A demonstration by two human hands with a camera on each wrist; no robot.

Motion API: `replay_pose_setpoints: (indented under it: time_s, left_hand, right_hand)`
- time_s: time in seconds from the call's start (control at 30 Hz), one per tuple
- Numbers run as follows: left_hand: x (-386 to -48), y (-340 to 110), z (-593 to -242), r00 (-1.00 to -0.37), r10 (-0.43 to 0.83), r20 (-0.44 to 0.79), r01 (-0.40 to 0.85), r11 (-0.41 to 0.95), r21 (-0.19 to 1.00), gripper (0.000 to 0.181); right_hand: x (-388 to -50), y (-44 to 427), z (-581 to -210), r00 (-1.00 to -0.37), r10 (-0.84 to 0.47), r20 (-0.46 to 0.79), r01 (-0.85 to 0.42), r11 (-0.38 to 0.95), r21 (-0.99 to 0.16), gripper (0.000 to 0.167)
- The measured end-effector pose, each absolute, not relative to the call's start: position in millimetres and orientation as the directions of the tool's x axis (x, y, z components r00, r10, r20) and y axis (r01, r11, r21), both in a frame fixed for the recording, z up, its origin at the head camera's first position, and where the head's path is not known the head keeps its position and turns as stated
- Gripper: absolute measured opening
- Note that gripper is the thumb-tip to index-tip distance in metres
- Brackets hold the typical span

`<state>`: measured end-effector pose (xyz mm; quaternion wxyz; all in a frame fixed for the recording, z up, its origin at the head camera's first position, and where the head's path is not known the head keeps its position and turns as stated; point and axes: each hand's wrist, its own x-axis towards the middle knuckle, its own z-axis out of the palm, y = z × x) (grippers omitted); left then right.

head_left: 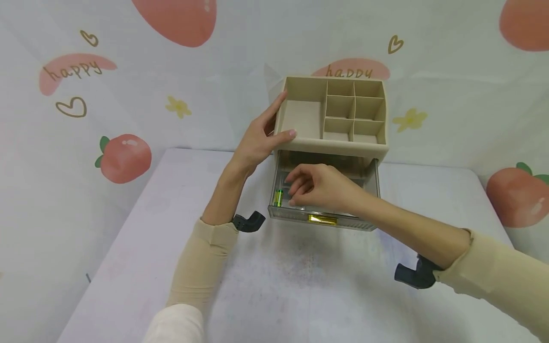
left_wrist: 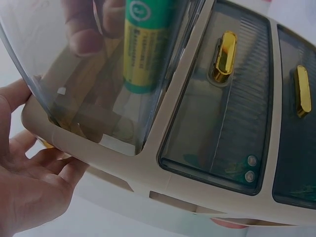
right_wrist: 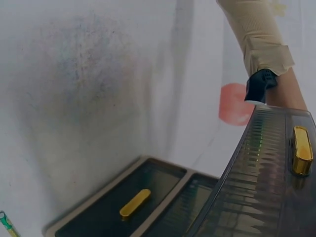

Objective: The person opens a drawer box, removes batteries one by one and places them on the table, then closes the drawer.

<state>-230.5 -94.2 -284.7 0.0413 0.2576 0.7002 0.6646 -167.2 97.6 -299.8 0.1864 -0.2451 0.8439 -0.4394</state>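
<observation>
A beige desktop drawer organizer (head_left: 332,146) stands on the table. Its clear top drawer (head_left: 372,223) with a gold handle is pulled out. My left hand (head_left: 257,140) grips the organizer's upper left side, thumb over the front rim and fingers along the side wall. Over the open drawer hovers my right hand (head_left: 323,188), fingers loosely bent, thumb apart from the index finger, nothing visible between them. A green and yellow battery (head_left: 279,197) stands in the drawer's left front corner, near the right fingertips; the left wrist view shows this battery (left_wrist: 145,54) through the plastic.
Lower drawers with gold handles (left_wrist: 226,57) are shut. Another green battery (right_wrist: 7,224) shows at the right wrist view's lower left edge, seemingly on the table. Open compartments (head_left: 340,106) divide the organizer's top. A fruit-printed cloth (head_left: 231,71) hangs behind.
</observation>
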Motion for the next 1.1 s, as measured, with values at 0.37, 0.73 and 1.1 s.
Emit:
replay_pose_setpoints:
  time_s: [0.37, 0.73, 1.1]
  left_hand:
    - [-232, -95, -287, -0.865, 0.409, 0.29, 0.31, -0.018, 0.951, 0.08]
    - [-233, -94, -289, -0.865, 0.413, 0.285, 0.303, -0.023, 0.953, 0.079]
    - [-231, -95, -287, -0.865, 0.409, 0.291, 0.305, -0.032, 0.952, 0.079]
  right_hand:
    - [-172, 88, -302, -0.804, -0.576, -0.15, -0.242, 0.547, -0.801, 0.039]
    - [-175, 80, -304, -0.791, -0.576, -0.208, -0.236, 0.6, -0.764, 0.038]
    - [-177, 70, -308, -0.804, -0.57, -0.172, -0.345, 0.682, -0.645, 0.037]
